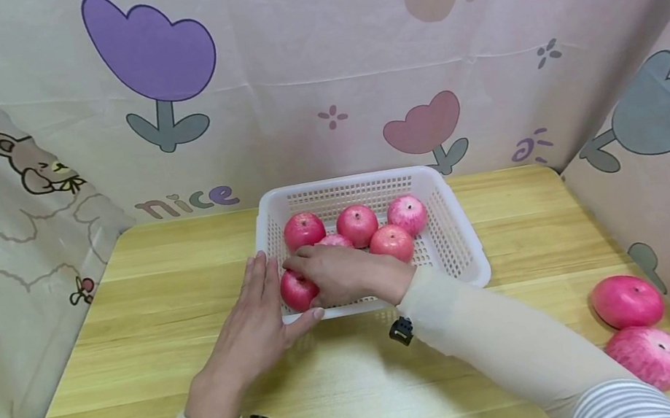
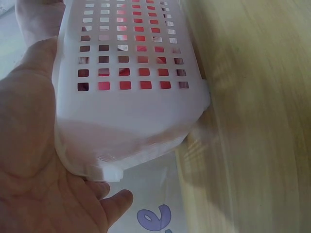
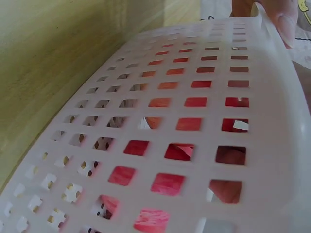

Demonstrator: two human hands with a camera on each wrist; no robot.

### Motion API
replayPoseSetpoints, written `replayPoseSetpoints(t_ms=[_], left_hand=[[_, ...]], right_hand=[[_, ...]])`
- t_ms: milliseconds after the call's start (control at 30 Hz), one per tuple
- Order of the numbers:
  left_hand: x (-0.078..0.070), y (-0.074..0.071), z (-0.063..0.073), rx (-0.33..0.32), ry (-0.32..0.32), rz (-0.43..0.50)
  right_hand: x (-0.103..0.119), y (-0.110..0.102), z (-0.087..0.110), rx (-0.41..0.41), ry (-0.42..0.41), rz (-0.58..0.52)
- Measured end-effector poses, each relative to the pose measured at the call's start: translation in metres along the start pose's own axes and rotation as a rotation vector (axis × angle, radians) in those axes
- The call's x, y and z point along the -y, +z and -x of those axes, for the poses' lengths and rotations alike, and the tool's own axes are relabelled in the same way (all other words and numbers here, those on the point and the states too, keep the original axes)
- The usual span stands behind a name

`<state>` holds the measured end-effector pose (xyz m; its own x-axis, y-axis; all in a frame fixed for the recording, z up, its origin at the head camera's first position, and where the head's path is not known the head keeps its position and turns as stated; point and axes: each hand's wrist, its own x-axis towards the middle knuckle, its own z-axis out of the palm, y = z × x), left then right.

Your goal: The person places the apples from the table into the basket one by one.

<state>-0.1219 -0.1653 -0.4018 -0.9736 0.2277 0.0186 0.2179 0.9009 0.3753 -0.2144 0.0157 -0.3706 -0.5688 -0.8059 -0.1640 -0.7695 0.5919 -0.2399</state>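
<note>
A white perforated plastic basket (image 1: 469, 253) stands on the table with several red apples in it. Inside its front left corner, my right hand (image 1: 339, 271) grips a red apple (image 1: 298, 290), fingers over its top and thumb at its near side. Another apple (image 1: 335, 241) is partly hidden behind that hand. My left hand (image 1: 249, 334) rests against the same corner from outside, fingers straight along the left side and thumb at the front rim. In the left wrist view, the palm (image 2: 29, 145) lies along the basket's rim. Red apples show through the holes in the right wrist view.
Two large red apples, one (image 1: 627, 301) behind the other (image 1: 649, 357), lie at the table's right edge. A printed cloth (image 1: 280, 40) hangs close behind the basket and along both sides of the wooden table (image 1: 353, 398).
</note>
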Motion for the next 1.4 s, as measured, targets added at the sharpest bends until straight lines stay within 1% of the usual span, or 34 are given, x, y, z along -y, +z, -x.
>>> replayPoseSetpoints(t_ms=[333, 433, 633, 833, 1133, 1400], left_hand=[[0.0003, 0.0, 0.0002, -0.007, 0.01, -0.002], [0.0007, 0.0002, 0.0002, -0.013, 0.018, -0.007], [0.0008, -0.0001, 0.0002, -0.016, 0.029, -0.014], [0.0006, -0.0001, 0.0003, -0.017, 0.031, -0.014], [0.0005, 0.0012, 0.0007, -0.021, 0.025, -0.019], [0.0012, 0.0019, 0.0008, -0.026, 0.026, -0.02]], right_hand=[[-0.0024, 0.0012, -0.0008, 0.021, -0.005, 0.014], [-0.004, 0.0012, -0.0012, 0.034, -0.021, 0.019], [-0.0063, 0.0013, -0.0028, 0.07, -0.02, 0.025], [-0.007, 0.0016, -0.0046, 0.088, -0.027, 0.028], [-0.0061, 0.0008, -0.007, 0.083, -0.069, 0.08], [-0.0047, 0.0003, -0.0076, 0.095, -0.061, 0.087]])
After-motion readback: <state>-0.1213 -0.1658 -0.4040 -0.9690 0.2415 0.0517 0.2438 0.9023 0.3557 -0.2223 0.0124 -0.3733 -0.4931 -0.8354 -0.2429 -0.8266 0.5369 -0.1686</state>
